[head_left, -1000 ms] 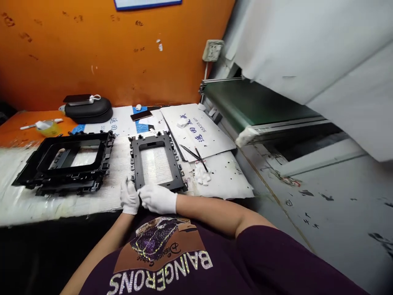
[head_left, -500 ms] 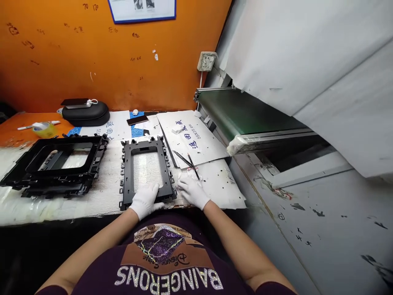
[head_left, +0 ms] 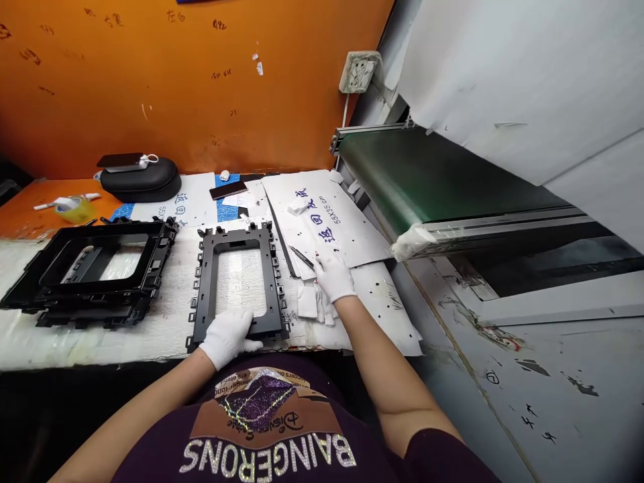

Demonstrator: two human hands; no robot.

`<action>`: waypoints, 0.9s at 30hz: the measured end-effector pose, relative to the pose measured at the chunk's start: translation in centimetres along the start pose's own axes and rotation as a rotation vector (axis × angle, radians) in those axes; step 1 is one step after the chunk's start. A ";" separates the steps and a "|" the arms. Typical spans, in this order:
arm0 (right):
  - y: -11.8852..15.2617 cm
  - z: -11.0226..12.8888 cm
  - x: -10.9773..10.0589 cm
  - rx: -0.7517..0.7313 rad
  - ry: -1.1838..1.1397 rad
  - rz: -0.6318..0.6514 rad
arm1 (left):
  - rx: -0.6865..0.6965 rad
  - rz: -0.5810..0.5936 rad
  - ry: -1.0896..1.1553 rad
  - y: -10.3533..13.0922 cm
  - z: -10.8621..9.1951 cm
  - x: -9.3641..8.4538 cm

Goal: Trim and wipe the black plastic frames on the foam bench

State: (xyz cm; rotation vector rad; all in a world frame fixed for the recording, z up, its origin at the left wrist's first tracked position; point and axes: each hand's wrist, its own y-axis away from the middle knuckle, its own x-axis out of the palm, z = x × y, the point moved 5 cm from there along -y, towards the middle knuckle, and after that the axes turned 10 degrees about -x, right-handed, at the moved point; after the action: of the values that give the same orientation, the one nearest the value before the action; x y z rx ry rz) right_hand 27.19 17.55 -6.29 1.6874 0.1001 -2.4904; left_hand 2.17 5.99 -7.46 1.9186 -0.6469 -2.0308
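Note:
A black rectangular plastic frame (head_left: 205,288) with clips along its sides lies flat on the bench. My left hand (head_left: 229,337), in a white glove, grips the frame's near left corner. My right hand (head_left: 334,276), also gloved, is over the pencil and the dark tweezers (head_left: 300,256) on the white sheet; its fingers are closed round the pencil, whose tip shows above them. White folded cloth pieces (head_left: 307,302) lie just below that hand, beside the frame.
Stacked black frames (head_left: 145,285) stand at the left. Behind are a black case (head_left: 141,182), a phone (head_left: 228,190) and yellow tape (head_left: 75,210). White sheets (head_left: 352,228) lie right of the frame, beside a green conveyor belt (head_left: 402,174).
My right hand has moved up and away from the white cloth pieces to the pencil and tweezers. My left hand stays at the frame's near edge. The view has shifted slightly.

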 end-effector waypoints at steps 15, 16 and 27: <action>-4.3 -1.1 2.2 0.199 0.150 0.298 | 0.182 -0.119 0.106 0.3 2.1 2.0; -4.3 -0.9 2.1 0.201 0.163 0.306 | 0.191 -0.132 0.111 0.5 2.2 2.0; -5.9 1.3 -1.4 -0.029 -0.718 -0.239 | 0.049 -0.501 0.360 0.7 8.2 -0.1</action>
State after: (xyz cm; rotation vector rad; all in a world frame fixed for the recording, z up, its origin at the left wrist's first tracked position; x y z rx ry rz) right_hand 25.65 23.33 -4.59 0.7160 0.2684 -3.0793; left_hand -6.06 6.52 -6.80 2.5888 -0.1350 -1.8417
